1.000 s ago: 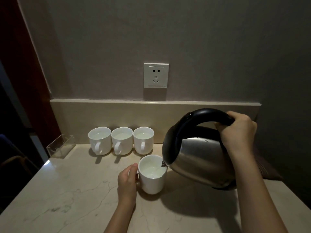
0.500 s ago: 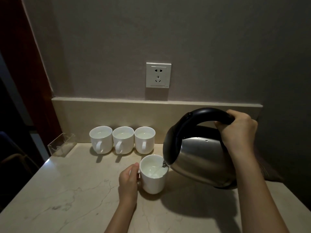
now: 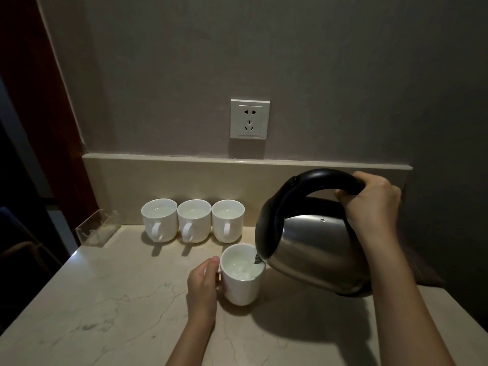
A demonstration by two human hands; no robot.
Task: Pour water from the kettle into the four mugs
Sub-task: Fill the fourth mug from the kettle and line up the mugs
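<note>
My right hand (image 3: 369,207) grips the black handle of a steel kettle (image 3: 314,247), which is tilted left with its spout over a white mug (image 3: 241,283). Water runs from the spout into that mug. My left hand (image 3: 203,283) holds this mug by its handle on the marble counter (image 3: 105,299). Three more white mugs stand in a row against the back ledge: left mug (image 3: 159,219), middle mug (image 3: 194,220), right mug (image 3: 227,220). All three hold water.
A clear plastic holder (image 3: 96,231) sits at the counter's back left corner. A wall socket (image 3: 250,118) is above the beige ledge (image 3: 237,161). A dark object (image 3: 422,270) lies behind my right forearm. The counter's left edge drops off into darkness.
The water level in the front mug has risen. The kettle and both hands stay almost where they were; the view shifted slightly.
</note>
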